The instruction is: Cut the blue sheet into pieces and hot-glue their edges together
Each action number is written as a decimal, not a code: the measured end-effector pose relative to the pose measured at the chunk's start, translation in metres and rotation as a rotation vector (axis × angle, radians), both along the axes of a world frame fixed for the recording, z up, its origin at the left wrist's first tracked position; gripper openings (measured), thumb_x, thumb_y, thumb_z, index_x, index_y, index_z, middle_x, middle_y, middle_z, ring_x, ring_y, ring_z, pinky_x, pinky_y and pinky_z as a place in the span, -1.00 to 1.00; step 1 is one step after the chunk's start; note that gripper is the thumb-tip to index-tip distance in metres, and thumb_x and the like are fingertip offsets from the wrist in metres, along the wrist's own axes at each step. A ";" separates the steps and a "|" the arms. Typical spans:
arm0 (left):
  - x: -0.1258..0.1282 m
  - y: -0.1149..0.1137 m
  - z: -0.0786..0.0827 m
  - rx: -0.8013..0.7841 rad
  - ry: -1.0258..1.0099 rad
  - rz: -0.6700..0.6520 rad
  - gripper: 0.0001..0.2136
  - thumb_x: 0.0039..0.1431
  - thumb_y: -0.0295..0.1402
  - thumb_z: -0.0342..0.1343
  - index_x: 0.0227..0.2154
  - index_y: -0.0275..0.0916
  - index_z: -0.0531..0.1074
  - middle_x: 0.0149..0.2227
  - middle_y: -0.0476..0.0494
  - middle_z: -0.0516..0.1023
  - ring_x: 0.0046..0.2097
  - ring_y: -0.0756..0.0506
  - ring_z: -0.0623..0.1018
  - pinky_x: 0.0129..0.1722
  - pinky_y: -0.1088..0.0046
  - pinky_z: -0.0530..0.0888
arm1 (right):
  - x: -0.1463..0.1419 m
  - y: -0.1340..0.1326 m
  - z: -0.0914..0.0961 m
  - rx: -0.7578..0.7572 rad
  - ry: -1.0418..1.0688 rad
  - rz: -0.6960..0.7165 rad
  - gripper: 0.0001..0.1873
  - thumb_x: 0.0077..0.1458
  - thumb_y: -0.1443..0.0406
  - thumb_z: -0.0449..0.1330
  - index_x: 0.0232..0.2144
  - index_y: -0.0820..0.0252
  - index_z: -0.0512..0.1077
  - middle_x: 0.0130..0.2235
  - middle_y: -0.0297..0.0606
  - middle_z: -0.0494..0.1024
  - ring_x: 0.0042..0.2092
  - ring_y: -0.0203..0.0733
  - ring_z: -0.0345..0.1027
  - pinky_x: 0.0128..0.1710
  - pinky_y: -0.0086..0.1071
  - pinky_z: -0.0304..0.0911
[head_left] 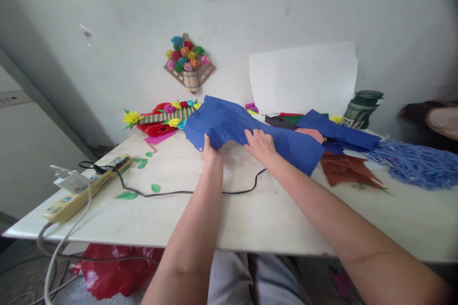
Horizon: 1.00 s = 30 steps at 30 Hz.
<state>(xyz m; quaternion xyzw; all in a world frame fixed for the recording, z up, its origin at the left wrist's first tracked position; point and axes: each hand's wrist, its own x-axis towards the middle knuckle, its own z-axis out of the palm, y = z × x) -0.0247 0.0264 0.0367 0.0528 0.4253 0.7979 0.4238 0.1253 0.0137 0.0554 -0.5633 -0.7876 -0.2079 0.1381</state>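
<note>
The left hand (211, 152) pinches the blue paper sheet (229, 118) spread beyond it, the right hand (261, 146) rests on it, grip unclear; the sheet seems not yet flat, while the flower-trimmed strip (162, 117) left of both hands looks finished

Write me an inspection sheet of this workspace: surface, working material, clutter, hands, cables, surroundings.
Surface: white table, loose items around its back and sides.
Working material: wrinkled blue sheet, partly lifted.
Clutter: green leaf cutouts near the power strip; blue strands at right.
Hands: left hand pinches the sheet's near edge; right hand rests on it, grip unclear.
Cables: black cable crosses toward the sheet; white cable hangs over the front edge.
Surroundings: flower-basket decoration on the wall; red plastic bag below.
</note>
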 end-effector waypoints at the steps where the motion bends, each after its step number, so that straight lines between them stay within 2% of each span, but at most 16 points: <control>1: 0.000 0.000 0.000 -0.005 0.008 0.014 -0.57 0.04 -0.23 0.11 -0.02 -0.20 0.23 -0.08 -0.21 0.42 -0.12 -0.12 0.49 -0.37 0.44 0.50 | 0.000 0.000 -0.001 0.004 0.005 0.001 -0.52 0.12 0.24 0.06 0.08 0.22 0.13 -0.14 -0.01 0.36 -0.13 -0.04 0.23 -0.29 -0.32 0.10; 6: 0.000 0.003 -0.004 0.045 0.004 0.024 -0.63 0.04 -0.34 0.13 -0.06 -0.23 0.26 -0.10 -0.20 0.43 -0.16 -0.08 0.51 -0.37 0.46 0.52 | 0.003 0.004 -0.003 -0.002 0.033 0.003 -0.51 0.12 0.23 0.06 0.09 0.21 0.11 -0.11 -0.01 0.34 -0.12 -0.02 0.22 -0.28 -0.31 0.09; 14: -0.003 0.007 -0.012 0.049 -0.006 0.061 -0.65 -0.01 -0.41 0.16 -0.12 -0.25 0.27 -0.14 -0.18 0.44 -0.17 -0.09 0.51 -0.39 0.45 0.54 | 0.007 0.011 -0.003 -0.063 0.042 -0.018 -0.48 0.11 0.22 0.07 0.12 0.16 0.10 -0.10 -0.03 0.35 -0.11 -0.04 0.23 -0.27 -0.32 0.11; 18: -0.002 0.007 -0.013 0.040 0.013 0.059 -0.66 -0.02 -0.41 0.18 -0.14 -0.26 0.28 -0.18 -0.17 0.45 -0.17 -0.08 0.51 -0.37 0.45 0.54 | 0.010 0.013 -0.005 -0.050 0.041 -0.005 -0.46 0.10 0.22 0.08 0.12 0.14 0.10 -0.12 -0.05 0.35 -0.13 -0.03 0.24 -0.29 -0.32 0.11; 23: -0.001 0.008 -0.015 0.037 -0.026 0.050 -0.67 -0.02 -0.47 0.18 -0.16 -0.28 0.28 -0.12 -0.19 0.43 -0.16 -0.07 0.51 -0.34 0.43 0.55 | 0.016 0.014 -0.006 -0.047 0.020 0.022 -0.42 0.10 0.23 0.08 0.16 0.12 0.04 -0.12 -0.05 0.34 -0.14 -0.05 0.24 -0.29 -0.33 0.10; 30: 0.001 0.008 -0.018 0.018 -0.074 0.034 -0.67 -0.04 -0.52 0.17 -0.16 -0.29 0.31 -0.20 -0.19 0.48 -0.18 -0.10 0.52 -0.34 0.40 0.55 | 0.019 0.017 -0.009 -0.081 0.018 0.027 -0.40 0.10 0.21 0.08 0.17 0.09 0.02 -0.12 -0.06 0.35 -0.13 -0.03 0.23 -0.27 -0.31 0.10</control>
